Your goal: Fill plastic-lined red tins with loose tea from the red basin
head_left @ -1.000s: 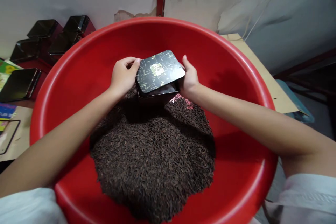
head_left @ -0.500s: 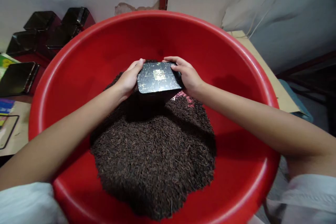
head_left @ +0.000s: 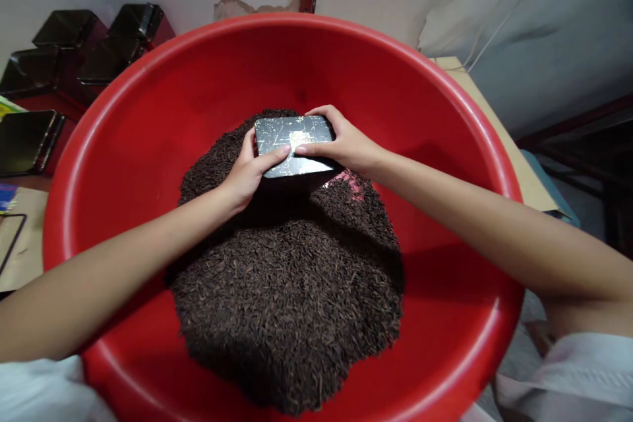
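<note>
A dark rectangular tin [head_left: 277, 128] with a gold-patterned lid and a pale gold square at its middle is held over a red basin. My left hand [head_left: 250, 171] grips its left side, thumb lying across the lid. From the right, my right hand [head_left: 346, 142] wraps round the other end, and its thumb also presses on the lid near the gold square. Below the tin spreads a heap of dark brown loose tea leaves [head_left: 291, 290]. The lower body of the tin is in deep shadow.
The wide red basin [head_left: 494, 165] surrounds the heap. Several dark tins [head_left: 30, 138] stand at the left beside its rim. A tan board [head_left: 494, 119] lies behind the right rim, and a peeling wall [head_left: 386, 6] rises at the back.
Both thumbs have moved inward from the tin's edges onto its lid. The tin has shifted very slightly left, and the whole view has moved a little.
</note>
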`<state>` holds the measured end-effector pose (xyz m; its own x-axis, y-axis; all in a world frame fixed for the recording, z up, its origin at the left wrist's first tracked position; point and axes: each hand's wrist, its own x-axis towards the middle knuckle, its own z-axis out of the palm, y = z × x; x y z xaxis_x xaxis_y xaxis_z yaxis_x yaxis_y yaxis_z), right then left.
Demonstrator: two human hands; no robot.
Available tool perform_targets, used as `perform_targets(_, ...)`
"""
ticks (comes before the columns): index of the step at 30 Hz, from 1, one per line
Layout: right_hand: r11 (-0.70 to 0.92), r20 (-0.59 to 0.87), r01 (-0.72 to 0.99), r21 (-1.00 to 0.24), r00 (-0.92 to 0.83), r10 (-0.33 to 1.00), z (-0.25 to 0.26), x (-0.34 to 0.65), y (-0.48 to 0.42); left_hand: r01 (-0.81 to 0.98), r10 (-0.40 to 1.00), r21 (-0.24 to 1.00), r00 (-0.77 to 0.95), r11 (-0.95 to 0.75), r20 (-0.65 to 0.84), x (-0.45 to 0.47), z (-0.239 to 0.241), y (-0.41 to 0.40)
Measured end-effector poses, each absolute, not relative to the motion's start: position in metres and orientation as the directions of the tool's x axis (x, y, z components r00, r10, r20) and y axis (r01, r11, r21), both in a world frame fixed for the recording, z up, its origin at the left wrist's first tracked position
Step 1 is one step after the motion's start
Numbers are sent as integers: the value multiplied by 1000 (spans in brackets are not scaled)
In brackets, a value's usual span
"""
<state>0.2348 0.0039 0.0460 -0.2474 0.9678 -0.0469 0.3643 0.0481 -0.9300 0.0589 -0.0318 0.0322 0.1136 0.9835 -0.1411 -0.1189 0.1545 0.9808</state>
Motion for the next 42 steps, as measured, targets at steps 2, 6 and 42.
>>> perform_targets(2, 52, -53, 391, -919, -254, 966, 48, 237, 4, -88, 988, 990, 119, 107, -97, 57, 31, -30)
perform_targets(6, 73, -17, 483, -873, -181, 983, 47, 235, 0, 36, 989, 999, 144, 33, -38, 54, 33, -29)
perform_targets(42, 591, 299, 439, -677, -570, 766, -13, 257, -16, 694, 765, 327, 612, -642, 201, 62, 64, -38)
